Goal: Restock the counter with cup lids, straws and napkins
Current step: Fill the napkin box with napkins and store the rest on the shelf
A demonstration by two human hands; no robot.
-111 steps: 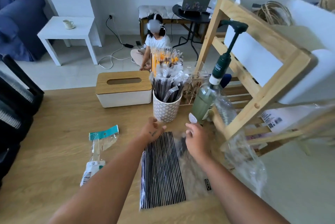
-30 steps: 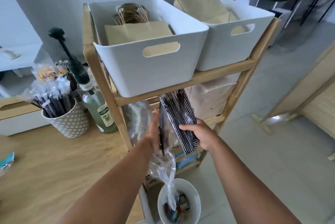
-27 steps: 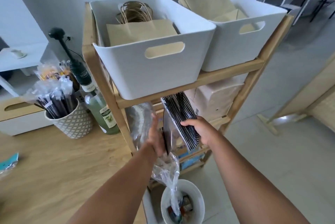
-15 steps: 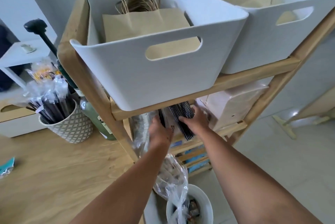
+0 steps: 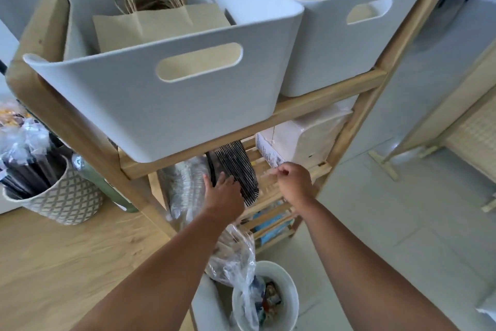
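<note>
Wood rack next to oak-look counter, slatted middle shelf. Striped pack, probably paper straws, standing on edge on that shelf, tilted, thin black-and-white lines, flat and floppy. Parked upright most likely to save slat space beside clear sleeve of cup lids, which looks crinkly and ribbed. Left hand straight-fingered against the pack's lower face: pressing, not gripping, probably steadying against a tip. Right hand just right of the pack, clear of it, fingers loosely curled, nothing held. Film-wrapped napkin block at shelf's right end, soft corners, printed label facing out. Above: two smooth white bins, cut-out handles, kraft paper bags filed vertically for easy pull. Counter side: lattice-pattern cup packed with wrapped dark straws, so straw restock reads as done. Below: loose clear bag hanging over round white waste bin.
</note>
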